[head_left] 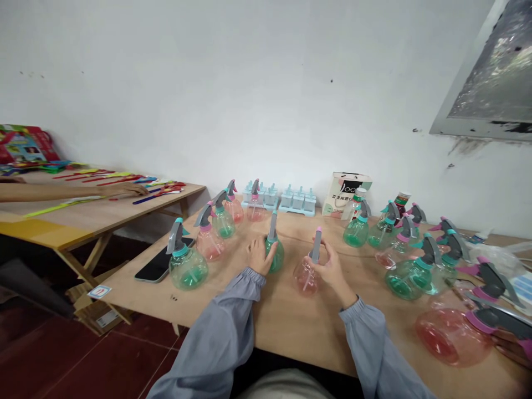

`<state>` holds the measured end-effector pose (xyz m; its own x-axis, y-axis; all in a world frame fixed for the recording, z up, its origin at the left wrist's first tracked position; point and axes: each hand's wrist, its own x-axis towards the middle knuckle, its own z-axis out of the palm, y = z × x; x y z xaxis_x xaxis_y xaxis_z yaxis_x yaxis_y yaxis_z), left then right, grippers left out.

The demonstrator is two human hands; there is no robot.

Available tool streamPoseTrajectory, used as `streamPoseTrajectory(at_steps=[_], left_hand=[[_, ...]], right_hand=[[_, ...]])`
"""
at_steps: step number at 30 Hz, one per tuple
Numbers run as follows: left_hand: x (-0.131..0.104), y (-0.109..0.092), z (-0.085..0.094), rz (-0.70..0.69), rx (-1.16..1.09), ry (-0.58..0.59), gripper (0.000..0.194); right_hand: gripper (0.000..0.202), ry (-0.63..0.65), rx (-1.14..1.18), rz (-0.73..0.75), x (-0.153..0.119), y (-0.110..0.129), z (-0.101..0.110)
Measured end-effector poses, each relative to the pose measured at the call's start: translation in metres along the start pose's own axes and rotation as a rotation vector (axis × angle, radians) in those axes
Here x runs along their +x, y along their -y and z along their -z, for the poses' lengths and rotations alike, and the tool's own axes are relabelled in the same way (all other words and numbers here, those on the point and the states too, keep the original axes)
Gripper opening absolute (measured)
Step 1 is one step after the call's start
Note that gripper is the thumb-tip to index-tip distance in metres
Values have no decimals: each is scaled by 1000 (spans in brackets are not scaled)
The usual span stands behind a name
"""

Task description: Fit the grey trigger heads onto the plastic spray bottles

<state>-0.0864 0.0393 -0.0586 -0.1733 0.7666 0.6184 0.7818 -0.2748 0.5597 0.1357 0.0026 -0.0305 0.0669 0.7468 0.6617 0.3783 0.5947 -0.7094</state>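
Note:
At the middle of the table stands a green spray bottle [276, 256] with a grey trigger head, upright. My left hand [258, 255] is closed around its left side, near the neck. To the right, a pink spray bottle [306, 278] also stands upright on the wood. My right hand [333, 270] grips it at the neck and trigger head, thumb across the front. Both bottles are see-through, and their triggers are partly hidden. Left of my hands, a row of pink and green spray bottles includes a green one [189, 270] at the near end.
A phone [155, 265] lies at left. Pale blue ice-pop moulds [297, 200] and a printed box [343, 194] stand by the wall. Several spray bottles crowd the right, including a tipped pink one [453, 337]. Another person's hand [127, 189] works on the left table [83, 219].

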Motion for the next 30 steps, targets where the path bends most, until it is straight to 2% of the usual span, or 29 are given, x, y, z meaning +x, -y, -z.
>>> streamPoseTrajectory(at_steps=[3, 8, 11, 15, 19, 23, 27, 30], left_hand=[[0, 0, 0, 7, -3, 3, 30], [0, 2, 0, -4, -14, 0, 30], [1, 3, -1, 3, -37, 6, 30], [2, 4, -1, -11, -43, 12, 29], [2, 5, -1, -16, -26, 5, 26], [2, 5, -1, -13, -41, 2, 26], [2, 6, -3, -8, -90, -8, 28], [2, 7, -3, -43, -178, -16, 31]], right_hand=[[39, -41, -52, 6, 0, 1, 0], [53, -112, -59, -37, -2, -1, 4], [54, -179, -48, -90, -7, -7, 13], [57, -392, -166, -164, -2, -22, 44], [63, -558, -268, -130, 19, -44, 85], [68, -594, -335, -137, 40, -67, 110], [60, -562, -336, -102, 54, -81, 115], [62, -537, -304, -66, 52, -78, 115]])
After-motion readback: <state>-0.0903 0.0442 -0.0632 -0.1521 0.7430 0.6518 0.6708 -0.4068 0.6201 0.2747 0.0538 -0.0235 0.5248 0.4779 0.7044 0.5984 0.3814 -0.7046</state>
